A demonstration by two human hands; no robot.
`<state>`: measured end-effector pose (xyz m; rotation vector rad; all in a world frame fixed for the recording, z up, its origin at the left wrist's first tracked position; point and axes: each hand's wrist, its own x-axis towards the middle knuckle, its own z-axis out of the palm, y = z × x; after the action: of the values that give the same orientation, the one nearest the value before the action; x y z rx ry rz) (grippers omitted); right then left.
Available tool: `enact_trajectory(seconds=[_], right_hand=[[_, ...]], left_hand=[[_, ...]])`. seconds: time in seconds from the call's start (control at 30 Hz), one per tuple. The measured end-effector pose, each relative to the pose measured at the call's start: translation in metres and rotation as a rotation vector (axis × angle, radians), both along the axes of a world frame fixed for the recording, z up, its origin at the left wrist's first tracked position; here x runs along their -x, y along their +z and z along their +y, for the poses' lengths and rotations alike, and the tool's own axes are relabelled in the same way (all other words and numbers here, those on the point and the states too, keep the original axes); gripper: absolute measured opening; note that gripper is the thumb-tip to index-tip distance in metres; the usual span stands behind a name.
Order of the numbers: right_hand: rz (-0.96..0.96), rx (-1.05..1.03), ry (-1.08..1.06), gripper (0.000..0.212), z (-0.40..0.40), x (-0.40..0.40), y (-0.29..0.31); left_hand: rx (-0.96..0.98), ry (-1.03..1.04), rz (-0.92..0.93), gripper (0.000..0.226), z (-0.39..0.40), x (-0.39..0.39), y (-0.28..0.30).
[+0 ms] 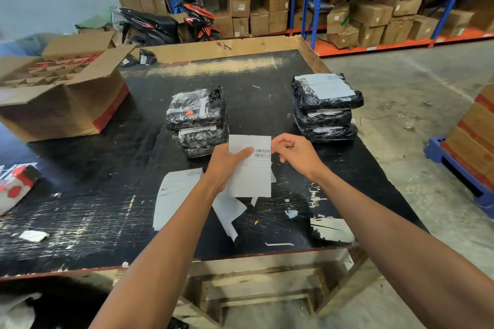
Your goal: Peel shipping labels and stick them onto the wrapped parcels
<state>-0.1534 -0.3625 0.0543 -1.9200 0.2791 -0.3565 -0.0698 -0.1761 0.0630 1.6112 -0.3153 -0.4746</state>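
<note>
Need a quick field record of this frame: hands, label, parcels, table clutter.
left hand: holds the label, thumb on its face
right hand: pinches the label's right edge
label: held above the table, barcode upper right
middle stack: black wrapped parcels beyond the hands
right stack: black wrapped parcels, top one labelled
loose sheets: lying on table under the left arm
open box: far left

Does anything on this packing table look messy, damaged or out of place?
Yes. Loose white backing strips lie scattered under the held white shipping label, and the black table surface is scratched, its coating chipped near the front right edge. The stacked black wrapped parcels look tidy.
</note>
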Motion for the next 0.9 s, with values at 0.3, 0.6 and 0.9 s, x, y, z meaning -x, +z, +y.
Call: enact_trajectory(seconds=[0.3, 0.6, 0.9], right_hand=[[0.009, 0.022, 0.021, 0.012, 0.000, 0.000, 0.001], [0.003, -0.234, 0.171, 0.016, -0.001, -0.004, 0.003], [-0.060, -0.175, 0.153, 0.015, 0.008, -0.014, 0.017]], left_hand=[[-0.015, -0.003, -0.001, 0.014, 0.001, 0.002, 0.003], [-0.022, 0.027, -0.049, 0.034, -0.001, 0.000, 0.000], [-0.019, 0.153, -0.539, 0.009, -0.015, 0.002, 0.020]])
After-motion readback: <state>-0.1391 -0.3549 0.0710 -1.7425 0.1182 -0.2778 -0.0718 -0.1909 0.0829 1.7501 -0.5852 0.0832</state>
